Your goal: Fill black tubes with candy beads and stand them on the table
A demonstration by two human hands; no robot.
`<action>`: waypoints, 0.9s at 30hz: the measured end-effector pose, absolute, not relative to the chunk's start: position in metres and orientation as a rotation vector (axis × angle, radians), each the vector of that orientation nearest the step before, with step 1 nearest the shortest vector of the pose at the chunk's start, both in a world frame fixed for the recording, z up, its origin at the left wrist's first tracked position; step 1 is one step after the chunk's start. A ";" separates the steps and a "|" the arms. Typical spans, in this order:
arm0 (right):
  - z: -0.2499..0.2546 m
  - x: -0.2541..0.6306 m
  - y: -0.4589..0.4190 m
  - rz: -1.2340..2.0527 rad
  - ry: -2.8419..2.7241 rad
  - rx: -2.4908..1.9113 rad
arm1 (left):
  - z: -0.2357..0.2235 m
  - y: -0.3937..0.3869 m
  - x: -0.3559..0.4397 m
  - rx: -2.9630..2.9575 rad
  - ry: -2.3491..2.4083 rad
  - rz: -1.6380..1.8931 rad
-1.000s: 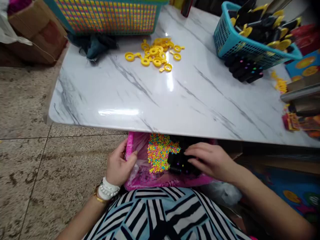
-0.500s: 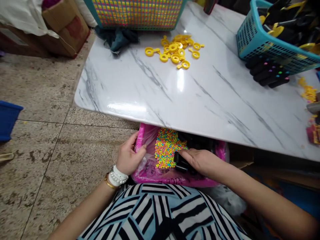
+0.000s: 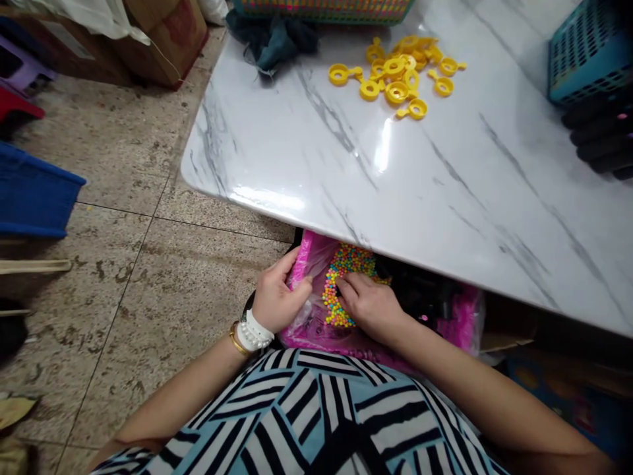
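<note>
The pink tray (image 3: 301,256) sits below the front edge of the bench (image 3: 306,158), its far part hidden under the top, its near side close against the wearer's patterned garment (image 3: 306,402). Clear film (image 3: 316,320) lines the tray.

Left hand (image 3: 279,297): closed on the tray's left rim, fingers to the outer side, thumb over the inner side and the film. A white band (image 3: 254,332) and a gold-coloured bracelet (image 3: 237,340) are on this wrist.

Right hand (image 3: 370,305): inside the tray, fingers bent and pointing down, fingertips at the small multicoloured beads (image 3: 332,297). The beads lie directly under and around these fingertips, spreading to the far side of the hand and toward the left rim. The fingers cover what is beneath them; whether they grip anything cannot be told. The beads are to the right of the left hand and apart from it.

Black pieces (image 3: 435,293) lie in the right part of the tray, beyond the right hand and wrist, partly shaded by the bench edge.

On the bench top, well apart from both hands, yellow ring-shaped pieces (image 3: 396,94) lie in a loose heap. A dark cloth (image 3: 277,46) lies to their left, beside a basket (image 3: 326,12) cut off by the upper frame edge. Black tubes (image 3: 596,135) rest next to a blue basket (image 3: 586,56) at far right.
</note>
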State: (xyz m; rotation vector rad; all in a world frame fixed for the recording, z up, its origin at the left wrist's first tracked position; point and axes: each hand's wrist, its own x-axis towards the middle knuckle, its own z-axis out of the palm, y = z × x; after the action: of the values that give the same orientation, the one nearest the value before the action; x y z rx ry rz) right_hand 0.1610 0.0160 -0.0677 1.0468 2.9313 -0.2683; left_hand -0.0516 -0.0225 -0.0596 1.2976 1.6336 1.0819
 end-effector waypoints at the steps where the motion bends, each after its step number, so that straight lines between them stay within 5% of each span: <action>1: -0.069 0.159 0.014 -0.360 2.951 1.060 | -0.060 -0.022 -0.052 1.297 1.633 1.086; 15: -0.010 0.225 0.017 -1.721 2.811 1.656 | -0.069 -0.023 -0.057 1.173 1.562 1.059; 22: 0.021 0.278 0.068 -1.033 3.177 2.304 | -0.066 -0.022 -0.056 0.934 1.686 0.982; 27: 0.026 0.287 0.088 -0.830 3.148 2.323 | -0.066 -0.021 -0.053 1.013 1.740 0.997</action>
State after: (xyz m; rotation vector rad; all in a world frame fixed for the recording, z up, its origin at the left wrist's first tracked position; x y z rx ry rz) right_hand 0.2871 0.0882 0.0258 2.3226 3.1482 -0.8301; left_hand -0.0525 -0.0214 -0.0656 1.0125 1.7396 0.9972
